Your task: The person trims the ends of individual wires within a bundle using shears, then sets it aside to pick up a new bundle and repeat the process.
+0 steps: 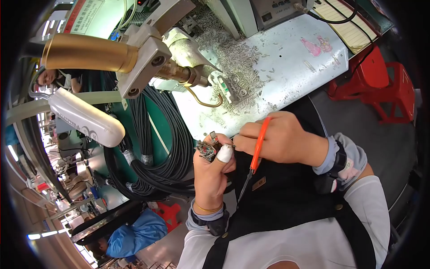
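Silvery scraps point(246, 58) lie beyond the fingers point(249, 130).

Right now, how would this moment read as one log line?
left hand: holds wires | right hand: holds orange-handled tool | worktop: silvery bits

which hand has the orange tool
The right hand: the orange tool lies across its fingers. The left hand, thumb covered in white, holds wires instead.

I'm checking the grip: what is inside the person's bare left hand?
A tangle of thin multicoloured wire ends and a small silvery metal piece show in the left hand, beside its white-wrapped thumb. Whatever the curled fingers cover cannot be seen.
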### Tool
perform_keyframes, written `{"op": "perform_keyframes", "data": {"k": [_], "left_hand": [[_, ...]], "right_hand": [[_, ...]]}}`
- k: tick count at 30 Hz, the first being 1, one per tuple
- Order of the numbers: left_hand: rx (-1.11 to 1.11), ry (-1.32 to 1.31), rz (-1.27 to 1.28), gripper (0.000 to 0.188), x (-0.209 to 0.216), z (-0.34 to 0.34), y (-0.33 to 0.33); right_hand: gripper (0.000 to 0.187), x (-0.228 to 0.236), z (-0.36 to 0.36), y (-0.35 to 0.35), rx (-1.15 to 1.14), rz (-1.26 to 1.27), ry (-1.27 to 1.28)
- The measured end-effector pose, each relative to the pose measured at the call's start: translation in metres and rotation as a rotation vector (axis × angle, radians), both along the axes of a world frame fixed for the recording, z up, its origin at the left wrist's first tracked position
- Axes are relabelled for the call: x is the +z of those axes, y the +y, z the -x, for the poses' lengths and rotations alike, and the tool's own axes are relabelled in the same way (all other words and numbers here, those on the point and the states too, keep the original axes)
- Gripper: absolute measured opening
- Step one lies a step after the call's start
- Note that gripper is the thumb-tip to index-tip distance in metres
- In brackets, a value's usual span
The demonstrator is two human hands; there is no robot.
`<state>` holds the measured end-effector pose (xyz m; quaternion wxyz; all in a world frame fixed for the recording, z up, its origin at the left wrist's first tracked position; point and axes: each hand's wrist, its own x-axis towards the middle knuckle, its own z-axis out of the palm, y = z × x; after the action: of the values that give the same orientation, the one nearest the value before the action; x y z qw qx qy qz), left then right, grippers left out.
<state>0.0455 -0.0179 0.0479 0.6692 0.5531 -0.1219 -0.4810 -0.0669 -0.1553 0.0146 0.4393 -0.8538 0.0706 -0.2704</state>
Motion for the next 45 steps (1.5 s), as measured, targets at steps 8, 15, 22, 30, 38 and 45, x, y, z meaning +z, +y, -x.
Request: {"op": "perform_keyframes", "data": {"k": [8, 15, 22, 30, 38, 45], "left_hand": [[-0.086, 0.019, -0.131, 0.011, 0.005, -0.008, -0.001], [0.018, -0.862, -0.092, 0.013, -0.011, 0.011, -0.003], [0.097, -0.225, -0.180, 0.014, -0.002, 0.008, -0.007], [0.111, -0.391, -0.048, 0.012, 0.001, 0.008, -0.004], [0.083, -0.480, -0.133, 0.009, 0.006, -0.001, -0.017], [0.002, 0.121, -0.026, 0.008, -0.011, -0.041, -0.053]], "right_hand": [[0.017, 0.011, 0.000, -0.007, -0.083, 0.735, -0.158], [0.014, 0.006, 0.001, 0.011, -0.101, 0.181, 0.047], [0.010, 0.004, 0.001, 0.016, -0.047, -0.640, 0.057], [0.027, 0.015, 0.015, 0.010, -0.036, -0.192, 0.376], [0.036, -0.001, 0.012, 0.020, -0.151, -0.102, 0.389], [0.025, 0.011, -0.001, -0.004, -0.162, -1.015, 0.200]]}}
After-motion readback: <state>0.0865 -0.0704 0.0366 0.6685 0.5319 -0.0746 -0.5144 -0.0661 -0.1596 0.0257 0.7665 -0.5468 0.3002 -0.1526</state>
